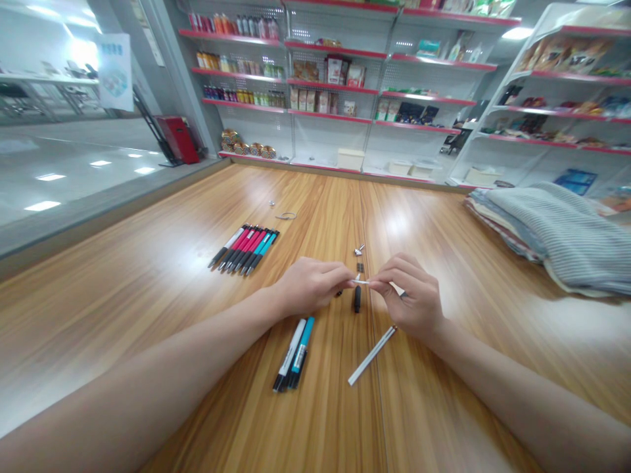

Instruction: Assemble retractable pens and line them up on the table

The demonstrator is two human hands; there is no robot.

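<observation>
My left hand [313, 282] and my right hand [414, 292] meet over the middle of the wooden table, both closed in a pinch. Between their fingertips runs a thin white pen refill [361, 282], its ends hidden by the fingers. Just below it lies a black pen grip [357, 300]. Small dark parts [360, 267] and several metal pen tips [359, 251] lie beyond the hands. White refills [371, 358] rest side by side near my right hand. By my left forearm are a white pen barrel [292, 351] and a blue pen barrel [303, 348], with black parts at their near ends.
A row of assembled pens [245, 249] in white, red and blue lies at the left. A thin ring-shaped strip [286, 215] sits farther back. Folded cloths [557, 230] are piled at the right edge. Stocked shelves [335, 85] stand behind the table [148, 263].
</observation>
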